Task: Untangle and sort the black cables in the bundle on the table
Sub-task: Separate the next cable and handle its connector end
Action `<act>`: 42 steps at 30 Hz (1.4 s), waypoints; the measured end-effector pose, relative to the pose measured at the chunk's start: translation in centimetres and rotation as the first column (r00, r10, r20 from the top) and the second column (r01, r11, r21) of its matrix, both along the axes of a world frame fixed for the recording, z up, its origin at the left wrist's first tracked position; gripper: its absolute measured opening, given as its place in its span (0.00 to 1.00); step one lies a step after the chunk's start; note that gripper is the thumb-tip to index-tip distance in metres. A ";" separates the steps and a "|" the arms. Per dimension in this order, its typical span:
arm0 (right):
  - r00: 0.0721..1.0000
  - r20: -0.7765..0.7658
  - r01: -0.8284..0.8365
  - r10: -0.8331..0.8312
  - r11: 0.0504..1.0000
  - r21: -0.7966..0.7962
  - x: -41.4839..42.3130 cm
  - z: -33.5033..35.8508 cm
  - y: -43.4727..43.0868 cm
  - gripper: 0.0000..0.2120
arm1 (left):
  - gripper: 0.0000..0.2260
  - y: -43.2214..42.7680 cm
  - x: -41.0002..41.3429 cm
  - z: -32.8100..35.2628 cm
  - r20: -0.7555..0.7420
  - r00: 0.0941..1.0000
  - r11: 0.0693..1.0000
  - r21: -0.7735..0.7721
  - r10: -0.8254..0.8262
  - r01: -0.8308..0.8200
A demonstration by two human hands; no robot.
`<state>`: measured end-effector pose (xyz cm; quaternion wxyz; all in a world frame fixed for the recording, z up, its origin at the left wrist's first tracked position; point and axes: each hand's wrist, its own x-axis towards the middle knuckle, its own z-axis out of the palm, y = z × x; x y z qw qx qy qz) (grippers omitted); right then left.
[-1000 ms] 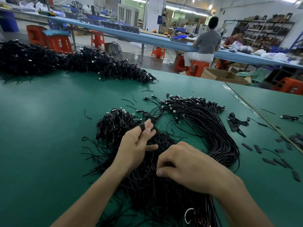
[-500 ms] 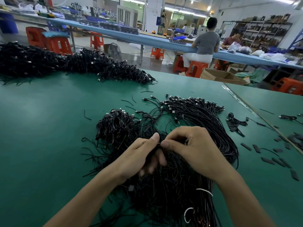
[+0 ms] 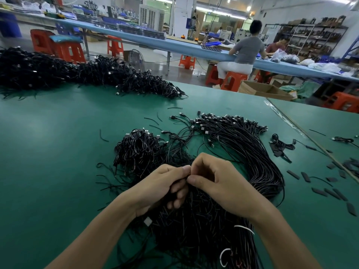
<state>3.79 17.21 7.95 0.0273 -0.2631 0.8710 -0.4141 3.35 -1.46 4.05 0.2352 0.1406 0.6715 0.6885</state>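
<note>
A big bundle of thin black cables (image 3: 242, 152) lies on the green table (image 3: 58, 152), its plug ends fanned out at the far side and its loose ends toward me. A smaller tangled clump (image 3: 138, 150) sits to its left. My left hand (image 3: 165, 183) and my right hand (image 3: 219, 181) meet above the middle of the bundle. Both pinch black cable strands between thumb and fingertips, fingers curled. White ties (image 3: 243, 229) wrap the bundle near my right forearm.
A long heap of black cables (image 3: 77, 74) runs along the table's far left. Short black sleeve pieces (image 3: 330, 193) and a small coiled cable (image 3: 281, 142) lie at the right. Beyond are a cardboard box (image 3: 266, 90), orange stools and people at another table.
A second ago my left hand reached forward over the clump and my right lay curled nearer me. Both hands have since come together over the bundle, pinching strands.
</note>
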 end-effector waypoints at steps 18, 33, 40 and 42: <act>0.975 -0.190 0.116 -0.117 0.993 -0.016 -2.0 -0.8 -0.8 0.05 | 0.31 1.2 -1.3 -1.6 0.033 0.986 0.985 -0.064 0.161 -0.158; 0.903 0.039 0.315 -0.429 0.719 0.620 -0.7 -5.5 -2.1 0.16 | 0.28 0.2 -3.3 -1.3 0.142 0.883 0.854 0.228 0.447 -0.468; 0.879 0.032 0.383 -0.476 0.744 0.548 -0.8 -5.1 -2.4 0.06 | 0.25 0.0 -3.1 -0.6 -0.088 0.851 0.844 0.213 0.518 -0.492; 0.880 0.038 0.385 -0.474 0.757 0.528 -0.8 -4.9 -2.2 0.06 | 0.25 0.0 -3.0 -0.4 -0.120 0.825 0.826 0.209 0.552 -0.523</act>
